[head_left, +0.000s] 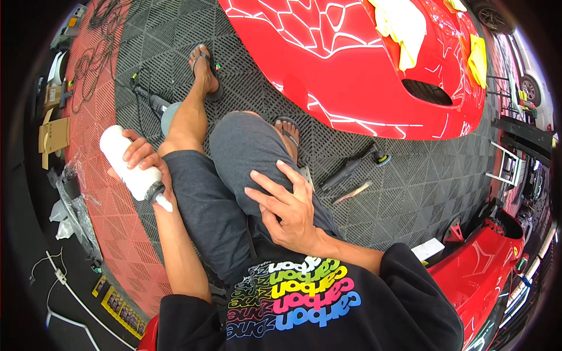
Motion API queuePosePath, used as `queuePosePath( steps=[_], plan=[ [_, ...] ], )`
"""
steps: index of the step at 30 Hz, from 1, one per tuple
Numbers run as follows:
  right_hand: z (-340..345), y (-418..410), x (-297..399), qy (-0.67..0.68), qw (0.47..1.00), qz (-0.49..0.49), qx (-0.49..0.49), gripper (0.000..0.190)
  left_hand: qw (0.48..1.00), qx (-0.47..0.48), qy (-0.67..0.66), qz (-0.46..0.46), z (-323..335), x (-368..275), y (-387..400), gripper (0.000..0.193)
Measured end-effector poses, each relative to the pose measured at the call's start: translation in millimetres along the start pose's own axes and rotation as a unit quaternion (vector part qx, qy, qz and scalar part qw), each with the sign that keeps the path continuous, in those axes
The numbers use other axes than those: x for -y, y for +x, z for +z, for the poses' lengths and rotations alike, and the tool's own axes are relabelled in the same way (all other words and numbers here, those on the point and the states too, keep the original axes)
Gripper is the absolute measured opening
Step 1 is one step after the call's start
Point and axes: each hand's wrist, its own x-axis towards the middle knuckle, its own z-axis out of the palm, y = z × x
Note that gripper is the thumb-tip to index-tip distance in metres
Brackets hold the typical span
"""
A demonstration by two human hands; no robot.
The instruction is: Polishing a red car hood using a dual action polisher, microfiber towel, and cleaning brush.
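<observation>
My left hand is wrapped around a white plastic squeeze bottle, whose dark collar and pale nozzle point down and to the right, close to my wrist. Fingers spread, my right hand rests on my grey shorts near the right knee and holds nothing. A glossy red car body panel with an oval opening stands in front of me, reflecting bright lines. Yellow cloths lie on it. On the floor to the right are a black polisher and a thin brush-like tool with a pale handle.
A corded power tool lies by my left leg, beside a pale blue disc. Cables, a cardboard box and plastic wrap are at the left. A red car body and a white box are at the lower right.
</observation>
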Motion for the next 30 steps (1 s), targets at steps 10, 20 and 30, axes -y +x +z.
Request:
queuePosePath(
  steps=[10, 20, 30],
  plan=[
    [5.3, -2.7, 0.4, 0.002, 1.0, -0.01, -0.007, 0.04, 0.999, -0.021, 0.025, 0.017, 0.2, -2.9, -3.3, 0.08],
    [5.1, -2.2, 1.8, -0.011, 1.0, -0.017, -0.006, 0.041, 1.0, 0.0, 0.028, 0.005, -5.5, -9.2, -4.6, 0.083],
    [6.8, 0.7, 2.1, -0.03, 0.999, -0.021, -0.001, 0.044, 1.0, 0.01, -0.017, 0.012, -5.4, -3.1, -4.6, 0.078]
  ],
)
